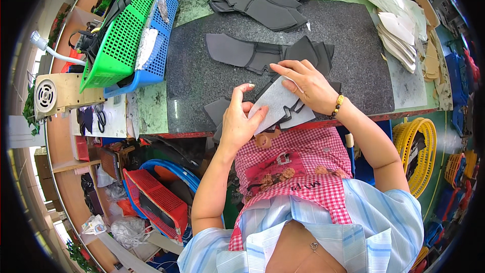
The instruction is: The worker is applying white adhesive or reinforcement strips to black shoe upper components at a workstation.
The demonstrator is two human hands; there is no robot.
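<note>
Presently, the left hand [238, 121] and right hand [314, 90] are both closed on the pale piece [275, 100] over the front of the mat [361, 40], apparently mid-work, with dark pieces [230, 50] and a heap [270, 11] beyond, finished or waiting unclear.

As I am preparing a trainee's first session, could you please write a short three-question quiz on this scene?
1. Open question: what are the left hand and the right hand both touching?
2. True or false: the blue basket is to the left of the dark mat.
3. Multiple choice: on which wrist is the beaded bracelet?
A) left
B) right
C) both

Key:
1. A pale grey piece.
2. True.
3. B.
</note>
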